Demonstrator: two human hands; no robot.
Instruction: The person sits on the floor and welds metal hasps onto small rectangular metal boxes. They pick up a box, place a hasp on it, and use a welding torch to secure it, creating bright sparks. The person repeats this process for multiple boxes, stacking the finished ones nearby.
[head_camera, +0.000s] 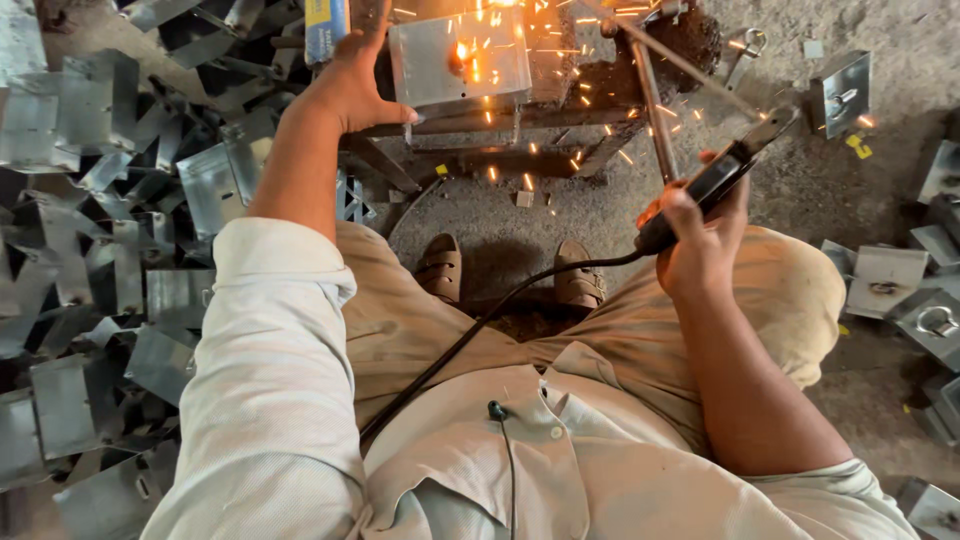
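Metal box, a square grey sheet piece, sits at twelve o'clock on a low dark steel stand, sparks flying off its face. At ten o'clock of the box, the left hand grips its left edge, thumb closed along the lower corner. At three o'clock, well apart, the right hand is clamped on a black corded tool pointing up toward one o'clock. Folded metal pieces crowd nine o'clock; bare floor lies at six o'clock of the stand, above two sandalled feet.
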